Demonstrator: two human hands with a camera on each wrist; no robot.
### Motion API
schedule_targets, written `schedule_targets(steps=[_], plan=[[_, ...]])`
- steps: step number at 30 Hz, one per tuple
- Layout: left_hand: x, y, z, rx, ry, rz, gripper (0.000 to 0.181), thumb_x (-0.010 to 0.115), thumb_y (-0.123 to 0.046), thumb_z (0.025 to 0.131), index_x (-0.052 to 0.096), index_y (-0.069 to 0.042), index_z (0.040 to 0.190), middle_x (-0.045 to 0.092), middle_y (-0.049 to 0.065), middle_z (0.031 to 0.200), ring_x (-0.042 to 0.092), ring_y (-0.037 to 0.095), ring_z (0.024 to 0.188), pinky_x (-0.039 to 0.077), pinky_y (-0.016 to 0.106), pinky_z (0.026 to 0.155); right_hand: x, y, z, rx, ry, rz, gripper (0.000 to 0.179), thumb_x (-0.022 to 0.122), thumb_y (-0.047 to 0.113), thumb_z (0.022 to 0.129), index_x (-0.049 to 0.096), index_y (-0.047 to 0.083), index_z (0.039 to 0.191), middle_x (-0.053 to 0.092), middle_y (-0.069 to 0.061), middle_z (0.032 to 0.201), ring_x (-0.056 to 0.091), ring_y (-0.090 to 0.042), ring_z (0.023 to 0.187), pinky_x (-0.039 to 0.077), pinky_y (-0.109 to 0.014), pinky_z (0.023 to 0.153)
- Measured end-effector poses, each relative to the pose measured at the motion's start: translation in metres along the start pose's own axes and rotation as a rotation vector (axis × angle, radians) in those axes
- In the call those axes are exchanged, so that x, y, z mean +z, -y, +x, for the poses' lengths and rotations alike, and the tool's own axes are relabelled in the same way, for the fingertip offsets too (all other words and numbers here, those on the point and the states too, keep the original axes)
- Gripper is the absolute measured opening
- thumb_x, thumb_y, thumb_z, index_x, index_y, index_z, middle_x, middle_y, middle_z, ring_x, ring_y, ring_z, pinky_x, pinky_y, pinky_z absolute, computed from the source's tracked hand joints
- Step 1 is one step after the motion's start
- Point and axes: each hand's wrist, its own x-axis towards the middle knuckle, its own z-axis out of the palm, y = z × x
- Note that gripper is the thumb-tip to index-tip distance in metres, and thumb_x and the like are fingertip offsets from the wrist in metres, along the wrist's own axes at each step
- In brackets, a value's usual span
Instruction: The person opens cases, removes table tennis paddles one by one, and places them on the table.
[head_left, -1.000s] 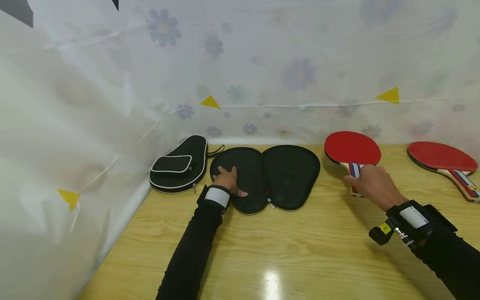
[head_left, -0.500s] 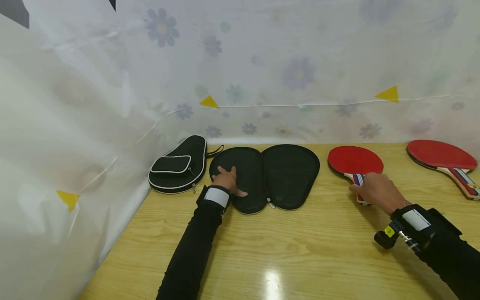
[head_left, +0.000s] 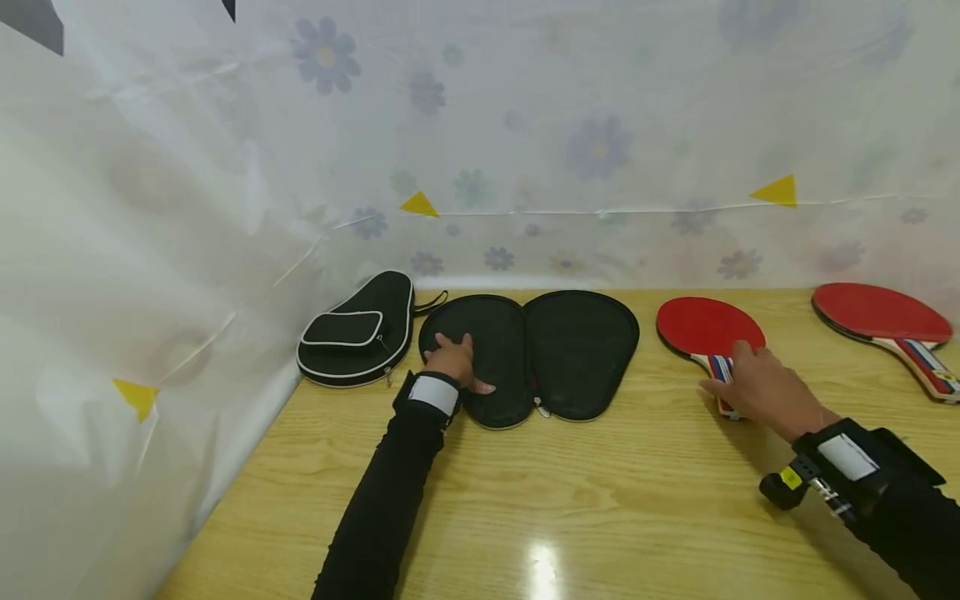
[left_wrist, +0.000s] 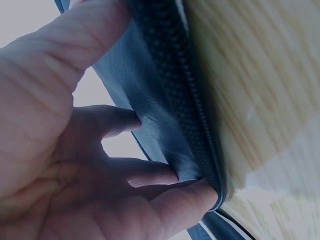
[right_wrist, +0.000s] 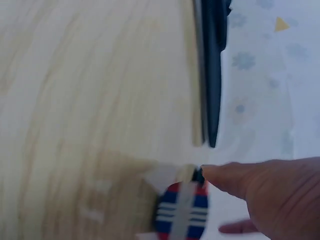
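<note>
A black zippered paddle case point(head_left: 581, 354) lies unfolded, both halves flat on the table. My left hand point(head_left: 452, 362) rests on its left half with the fingers spread; in the left wrist view, the fingertips touch the case's fabric lining point(left_wrist: 155, 125) beside the zipper edge. To the right lies a table tennis paddle point(head_left: 705, 323) with a red face and a striped handle. My right hand point(head_left: 776, 392) is over that handle, thumb and fingers apart. The right wrist view has the thumb beside the handle's end point(right_wrist: 182, 215), not wrapped round it.
A second black case point(head_left: 360, 329) with white piping and a small pocket lies at the left. Another red paddle point(head_left: 881, 312) lies at the far right. A flowered white sheet point(head_left: 562, 125) stands behind the wooden table point(head_left: 600, 508).
The right hand has lowered the raised paddle onto the table, and its fingers have loosened from the handle. My left hand has stayed on the case.
</note>
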Motion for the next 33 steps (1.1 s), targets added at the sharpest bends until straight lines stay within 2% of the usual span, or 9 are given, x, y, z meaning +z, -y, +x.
schedule_targets(steps=[2, 5, 6, 8, 11, 13, 20, 26, 33], plan=[[0.0, 0.0, 0.0, -0.001, 0.001, -0.003, 0.109, 0.081, -0.047, 0.082, 0.017, -0.01, 0.163, 0.004, 0.035, 0.161, 0.019, 0.061, 0.142, 0.038, 0.064, 0.106, -0.001, 0.004, -0.002, -0.093, -0.025, -0.03, 0.053, 0.077, 0.022, 0.089, 0.048, -0.018, 0.109, 0.052, -0.031, 0.096, 0.056, -0.038, 0.081, 0.05, -0.05, 0.069], [0.0, 0.001, 0.0, -0.002, 0.003, -0.006, 0.109, 0.08, -0.047, 0.083, 0.016, -0.011, 0.163, 0.003, 0.035, 0.162, 0.019, 0.061, 0.143, 0.038, 0.064, 0.106, 0.0, 0.009, -0.005, -0.261, -0.035, -0.095, 0.051, 0.082, 0.015, 0.083, 0.06, -0.015, 0.117, 0.053, -0.037, 0.113, 0.059, -0.043, 0.093, 0.044, -0.063, 0.085], [0.0, 0.001, 0.0, -0.001, 0.003, -0.008, 0.109, 0.081, -0.047, 0.083, 0.016, -0.011, 0.163, 0.003, 0.035, 0.162, 0.019, 0.061, 0.143, 0.038, 0.065, 0.107, 0.001, 0.01, -0.007, -0.3, -0.033, -0.113, 0.048, 0.083, 0.014, 0.081, 0.063, -0.014, 0.115, 0.054, -0.038, 0.116, 0.061, -0.041, 0.093, 0.044, -0.061, 0.086], [0.0, 0.001, 0.0, -0.004, 0.002, -0.011, 0.109, 0.081, -0.046, 0.083, 0.016, -0.011, 0.163, 0.003, 0.035, 0.162, 0.019, 0.061, 0.143, 0.037, 0.065, 0.107, 0.002, 0.013, -0.009, -0.324, -0.01, -0.119, 0.04, 0.084, 0.011, 0.08, 0.066, -0.011, 0.107, 0.057, -0.036, 0.115, 0.063, -0.035, 0.089, 0.049, -0.053, 0.081], [-0.001, 0.0, 0.001, -0.008, 0.004, -0.012, 0.109, 0.081, -0.046, 0.083, 0.016, -0.011, 0.163, 0.003, 0.035, 0.162, 0.019, 0.061, 0.143, 0.037, 0.065, 0.107, 0.002, 0.015, -0.014, -0.297, 0.018, -0.098, 0.023, 0.082, 0.006, 0.081, 0.065, -0.005, 0.093, 0.059, -0.031, 0.109, 0.059, -0.024, 0.079, 0.05, -0.039, 0.067], [-0.001, -0.001, 0.001, -0.009, 0.008, -0.013, 0.109, 0.08, -0.046, 0.083, 0.015, -0.012, 0.163, 0.002, 0.035, 0.162, 0.018, 0.061, 0.143, 0.037, 0.065, 0.107, 0.002, 0.017, -0.016, -0.259, 0.025, -0.084, 0.018, 0.079, 0.003, 0.082, 0.063, -0.001, 0.087, 0.058, -0.029, 0.106, 0.056, -0.027, 0.081, 0.047, -0.036, 0.063], [-0.001, 0.001, 0.003, -0.002, 0.009, -0.021, 0.109, 0.08, -0.046, 0.083, 0.015, -0.012, 0.163, 0.001, 0.035, 0.162, 0.017, 0.061, 0.143, 0.036, 0.065, 0.108, 0.002, 0.013, -0.019, -0.247, -0.009, -0.085, 0.016, 0.078, 0.003, 0.084, 0.063, 0.0, 0.088, 0.049, -0.047, 0.125, 0.06, -0.054, 0.102, 0.055, -0.046, 0.069], [0.0, 0.004, 0.004, -0.015, 0.022, -0.026, 0.109, 0.079, -0.046, 0.084, 0.013, -0.012, 0.163, -0.001, 0.034, 0.162, 0.016, 0.06, 0.144, 0.035, 0.064, 0.109, 0.002, 0.012, -0.015, -0.234, -0.01, -0.072, 0.016, 0.077, 0.001, 0.084, 0.063, -0.003, 0.09, 0.049, -0.046, 0.124, 0.058, -0.056, 0.104, 0.054, -0.055, 0.077], [0.003, 0.002, 0.003, -0.008, 0.016, -0.017, 0.109, 0.08, -0.047, 0.083, 0.015, -0.012, 0.163, 0.001, 0.035, 0.162, 0.017, 0.061, 0.143, 0.036, 0.064, 0.108, -0.003, 0.009, -0.018, -0.179, 0.015, -0.076, 0.016, 0.076, -0.001, 0.084, 0.064, -0.007, 0.093, 0.052, -0.043, 0.118, 0.058, -0.05, 0.097, 0.054, -0.054, 0.075]])
